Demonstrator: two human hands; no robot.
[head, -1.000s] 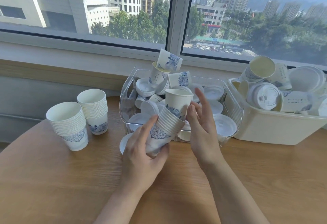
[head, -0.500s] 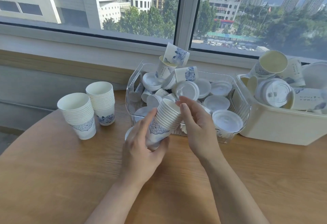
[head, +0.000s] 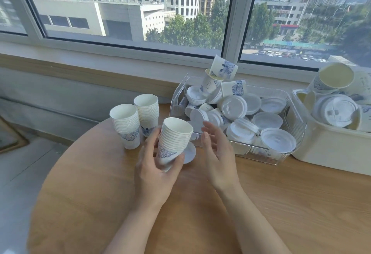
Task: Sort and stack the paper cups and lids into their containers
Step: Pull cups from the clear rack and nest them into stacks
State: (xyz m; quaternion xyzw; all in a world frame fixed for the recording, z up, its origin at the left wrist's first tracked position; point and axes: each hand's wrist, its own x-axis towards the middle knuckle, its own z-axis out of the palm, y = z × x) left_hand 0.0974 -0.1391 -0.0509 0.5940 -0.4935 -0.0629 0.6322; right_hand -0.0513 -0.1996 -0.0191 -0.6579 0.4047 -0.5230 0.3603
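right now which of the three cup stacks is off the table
The stack of cups that the left hand grips, tilted, in front of the clear bin. The other two stacks stand upright on the table, untouched.

Cup stacks (head: pixel 136 125) left of lid bin (head: pixel 289 153)

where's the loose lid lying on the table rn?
Head view, centre: the single lid lies flat on the wooden table, just in front of the clear bin, partly hidden behind the cup stack gripped in the left hand.
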